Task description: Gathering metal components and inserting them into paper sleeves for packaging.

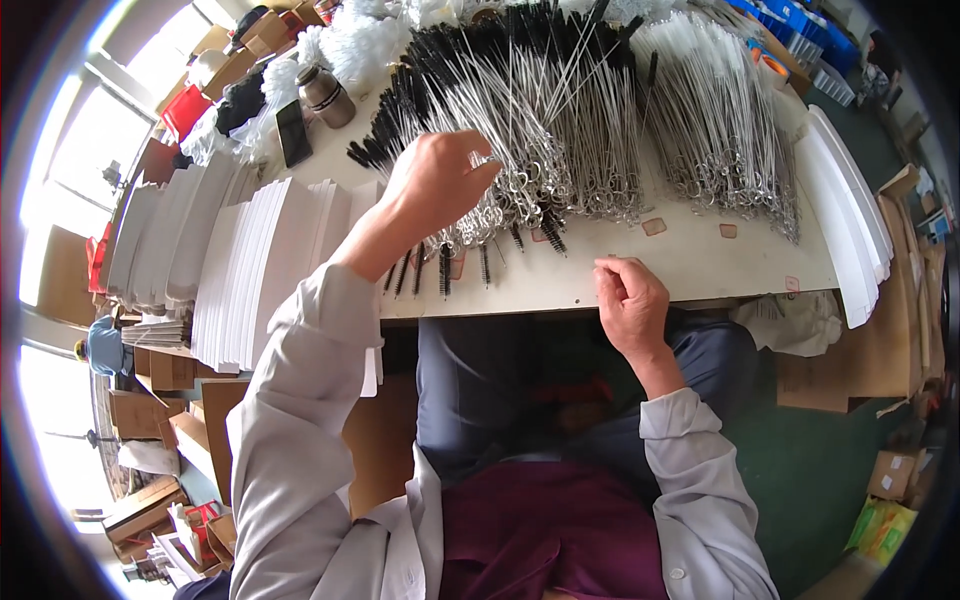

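Observation:
A large heap of wire-handled brushes (540, 130) with black bristles covers the middle of the table, their looped wire ends toward me. My left hand (432, 185) is over the near left side of this heap, thumb and forefinger closed together at the wire loops. Whatever is between those fingertips is too small to make out. Near the table's front edge, my right hand (635, 305) is closed with its fingers curled in, apart from the brushes, and nothing shows in it. Several short black bristle tips (445, 270) stick out from under the heap toward the front edge.
Another bundle of wire brushes (715, 120) with pale bristles lies to the right. Stacks of white folded card (255, 270) stand at the left, and more white card (850, 220) is at the right edge. A metal flask (325, 97) and a dark phone (293, 134) sit at the back left.

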`<state>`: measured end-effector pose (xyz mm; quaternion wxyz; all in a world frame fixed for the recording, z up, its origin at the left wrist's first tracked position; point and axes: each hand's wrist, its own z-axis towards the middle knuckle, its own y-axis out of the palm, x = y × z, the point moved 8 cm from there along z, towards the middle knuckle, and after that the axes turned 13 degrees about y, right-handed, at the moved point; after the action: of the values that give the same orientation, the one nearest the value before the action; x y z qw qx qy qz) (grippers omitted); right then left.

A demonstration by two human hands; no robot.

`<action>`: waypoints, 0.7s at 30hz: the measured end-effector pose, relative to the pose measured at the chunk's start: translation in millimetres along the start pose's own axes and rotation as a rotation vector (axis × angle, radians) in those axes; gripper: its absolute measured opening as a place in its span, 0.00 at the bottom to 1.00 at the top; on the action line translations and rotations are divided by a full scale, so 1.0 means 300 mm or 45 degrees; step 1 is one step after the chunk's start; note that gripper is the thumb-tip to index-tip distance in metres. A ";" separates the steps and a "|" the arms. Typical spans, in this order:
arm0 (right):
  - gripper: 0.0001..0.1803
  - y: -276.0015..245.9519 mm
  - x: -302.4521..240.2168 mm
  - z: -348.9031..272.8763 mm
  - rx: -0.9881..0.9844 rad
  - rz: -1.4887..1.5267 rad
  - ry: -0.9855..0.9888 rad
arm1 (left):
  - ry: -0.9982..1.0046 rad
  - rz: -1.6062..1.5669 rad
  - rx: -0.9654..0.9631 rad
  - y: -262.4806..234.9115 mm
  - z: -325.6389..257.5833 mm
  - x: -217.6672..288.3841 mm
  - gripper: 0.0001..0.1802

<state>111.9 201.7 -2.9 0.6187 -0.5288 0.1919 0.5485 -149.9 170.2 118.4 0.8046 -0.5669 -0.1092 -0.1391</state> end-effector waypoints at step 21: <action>0.04 -0.002 -0.004 -0.005 0.032 -0.021 -0.045 | 0.148 0.062 -0.040 0.112 0.239 0.014 0.15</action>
<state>112.7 200.0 -2.2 0.6332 -0.5126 0.1833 0.5502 -135.7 248.0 113.9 0.8037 -0.5729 -0.0462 -0.1540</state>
